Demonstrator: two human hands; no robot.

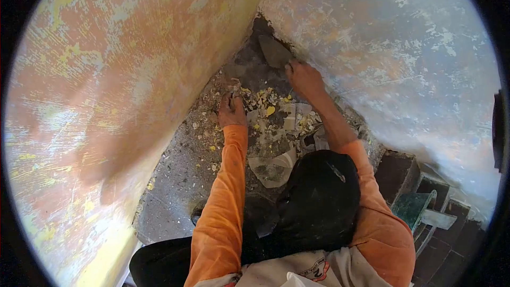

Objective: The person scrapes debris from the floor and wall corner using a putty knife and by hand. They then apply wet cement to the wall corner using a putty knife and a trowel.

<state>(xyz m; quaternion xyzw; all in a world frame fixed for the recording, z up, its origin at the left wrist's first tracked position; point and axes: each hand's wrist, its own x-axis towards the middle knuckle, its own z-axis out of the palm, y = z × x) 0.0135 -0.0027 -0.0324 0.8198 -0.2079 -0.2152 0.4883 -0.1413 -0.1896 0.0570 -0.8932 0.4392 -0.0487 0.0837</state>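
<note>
While right hand (304, 77) pinches trowel (273, 50), blade pointing into wall corner (260, 24), left hand (232, 109) grip unclear.

Peeling walls (133, 64), green wooden stand (413, 207), dark bricks (396, 170)

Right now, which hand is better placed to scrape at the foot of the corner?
Right, probably. The right hand grips the trowel, its blade at the corner's foot. The left hand rests on the floor among paint chips, without a tool.
</note>
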